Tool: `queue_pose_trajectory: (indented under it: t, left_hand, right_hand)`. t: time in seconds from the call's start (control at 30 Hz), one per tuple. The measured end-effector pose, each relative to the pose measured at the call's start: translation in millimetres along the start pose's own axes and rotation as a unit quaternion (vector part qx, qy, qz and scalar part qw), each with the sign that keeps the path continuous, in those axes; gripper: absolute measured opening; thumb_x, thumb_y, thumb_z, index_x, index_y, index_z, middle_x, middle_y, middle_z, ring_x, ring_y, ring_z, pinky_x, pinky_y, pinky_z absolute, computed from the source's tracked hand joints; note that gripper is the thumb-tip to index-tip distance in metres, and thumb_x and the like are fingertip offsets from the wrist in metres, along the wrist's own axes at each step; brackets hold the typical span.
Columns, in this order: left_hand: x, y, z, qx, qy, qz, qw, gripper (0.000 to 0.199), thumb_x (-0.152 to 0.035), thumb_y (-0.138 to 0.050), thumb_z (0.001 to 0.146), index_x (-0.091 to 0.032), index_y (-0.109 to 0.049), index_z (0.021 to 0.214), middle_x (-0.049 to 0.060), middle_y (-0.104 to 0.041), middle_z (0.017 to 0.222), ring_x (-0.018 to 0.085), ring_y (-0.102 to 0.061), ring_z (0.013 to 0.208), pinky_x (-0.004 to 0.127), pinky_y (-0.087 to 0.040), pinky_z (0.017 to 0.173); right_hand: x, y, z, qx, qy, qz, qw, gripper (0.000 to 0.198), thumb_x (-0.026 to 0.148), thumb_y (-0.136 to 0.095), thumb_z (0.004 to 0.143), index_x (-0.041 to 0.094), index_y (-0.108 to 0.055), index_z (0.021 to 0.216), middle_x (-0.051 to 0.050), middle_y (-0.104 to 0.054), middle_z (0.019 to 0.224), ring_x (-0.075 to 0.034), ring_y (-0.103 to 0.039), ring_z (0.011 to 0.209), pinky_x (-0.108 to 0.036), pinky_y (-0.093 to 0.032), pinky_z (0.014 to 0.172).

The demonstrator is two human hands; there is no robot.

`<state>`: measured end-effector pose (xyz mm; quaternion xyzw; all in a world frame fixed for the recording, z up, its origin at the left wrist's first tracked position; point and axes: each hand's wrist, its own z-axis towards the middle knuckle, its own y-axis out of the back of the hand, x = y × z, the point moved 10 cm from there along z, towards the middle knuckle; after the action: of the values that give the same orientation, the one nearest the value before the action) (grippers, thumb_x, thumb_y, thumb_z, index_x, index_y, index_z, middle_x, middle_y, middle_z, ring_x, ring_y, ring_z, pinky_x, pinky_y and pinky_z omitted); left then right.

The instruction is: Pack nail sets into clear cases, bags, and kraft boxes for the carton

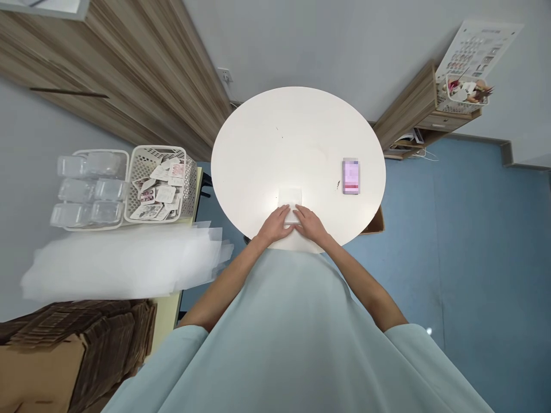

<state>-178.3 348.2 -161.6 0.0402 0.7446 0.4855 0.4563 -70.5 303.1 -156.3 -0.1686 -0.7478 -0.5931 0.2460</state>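
A small white packet [290,198], pale and nearly the same colour as the table, lies flat near the front edge of the round white table [297,126]. From the left, my left hand [275,225] grips its lower part, fingers over the top and thumb along the near edge. My right hand [310,223] mirrors this on the other side. The two thumbs almost meet at the near edge. What lies inside the packet, if anything, cannot be made out. Further right on the table rests a phone-like slab [351,176] with a blurred pink face.
At left, a white basket [189,183] holds printed packets; beside it are clear plastic boxes [92,189]. Nearer lie a pile of translucent sheets [124,261] and stacked flat cardboard [116,344]. A wooden cabinet [408,109] with a basket [456,103] stands at right.
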Motion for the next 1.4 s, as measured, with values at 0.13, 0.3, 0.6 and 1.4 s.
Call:
queue_pose_trajectory:
  t: [0.13,0.3,0.6,1.4]
  left_hand:
    - [2,-7,-26,0.01,0.042,-0.049,0.998,0.071,-0.053,-0.072,0.091,-0.019,-0.055,0.151,0.013,-0.057,0.16,0.03,-0.051,0.151,0.049,-0.032,0.133]
    - [13,-2,-33,-0.004,0.111,-0.103,0.989,0.057,-0.048,-0.075,0.089,-0.025,-0.062,0.14,0.008,-0.068,0.146,0.029,-0.063,0.137,0.047,-0.046,0.122]
    - [48,17,-9,-0.093,0.279,-0.16,0.942,0.017,-0.039,-0.073,0.092,-0.025,-0.066,0.097,0.005,-0.079,0.101,0.027,-0.074,0.1,0.038,-0.058,0.087]
    - [54,10,-38,-0.182,0.356,-0.22,0.89,0.034,-0.038,-0.074,0.094,-0.021,-0.055,0.117,0.01,-0.066,0.126,0.021,-0.07,0.101,0.037,-0.056,0.091]
  right_hand:
    - [2,-8,-32,-0.01,-0.004,0.06,0.998,0.054,0.033,-0.06,0.105,0.021,-0.051,0.156,-0.016,-0.044,0.169,-0.03,-0.042,0.157,-0.052,-0.042,0.127]
    - [-7,-1,-43,-0.038,-0.053,0.122,0.99,0.048,0.041,-0.06,0.106,0.024,-0.056,0.151,-0.012,-0.055,0.162,-0.026,-0.053,0.149,-0.045,-0.047,0.123]
    - [-42,20,-1,-0.064,-0.188,0.193,0.961,0.025,0.043,-0.055,0.108,0.024,-0.07,0.114,-0.005,-0.079,0.113,-0.02,-0.073,0.101,-0.03,-0.055,0.092]
    - [-2,16,16,0.061,-0.105,-0.027,0.992,0.048,0.029,-0.055,0.107,0.016,-0.058,0.153,-0.016,-0.067,0.131,-0.032,-0.054,0.125,-0.043,-0.046,0.107]
